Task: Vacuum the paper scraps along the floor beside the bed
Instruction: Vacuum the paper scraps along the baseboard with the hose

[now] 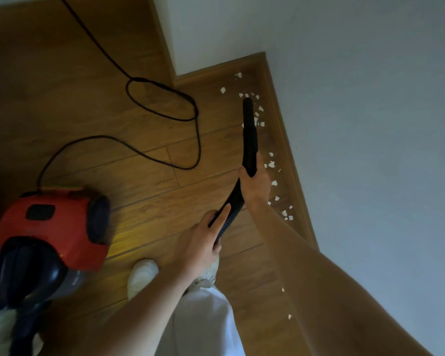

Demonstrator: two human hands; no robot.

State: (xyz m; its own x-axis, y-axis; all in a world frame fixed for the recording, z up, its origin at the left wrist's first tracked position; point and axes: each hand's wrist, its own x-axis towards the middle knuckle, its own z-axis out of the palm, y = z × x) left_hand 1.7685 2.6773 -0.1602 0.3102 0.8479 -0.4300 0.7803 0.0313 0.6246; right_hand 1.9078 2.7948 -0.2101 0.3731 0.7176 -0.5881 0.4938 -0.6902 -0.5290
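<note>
Head view: wood-plank floor [149,176], matching wood skirting [280,129] running along a white wall [344,98] that steps in at a corner ahead of the nozzle. Bed not identifiable in frame.

Right hand [256,185] wrapped around the black nozzle tube [249,132] at its lower end, fingers curled on it. Left hand [203,240] just behind and below it, gripping the ribbed black hose [230,209], index finger laid straight along the hose.

Nozzle tip sits well ahead of the right hand, down among the paper scraps [258,116]. Scraps form a white trail along the skirting: a cluster around and beyond the tip, more just right of the right hand, a few behind it beside the right forearm.

Red vacuum body [54,227] left of and behind the left hand, blurred, with a dark front section; can't tell what's inside it. Black power cord [165,104] loops over the floor left of the nozzle, running back to the vacuum.

White shoe [141,276] below the left hand, white trouser leg [203,317] behind it.
</note>
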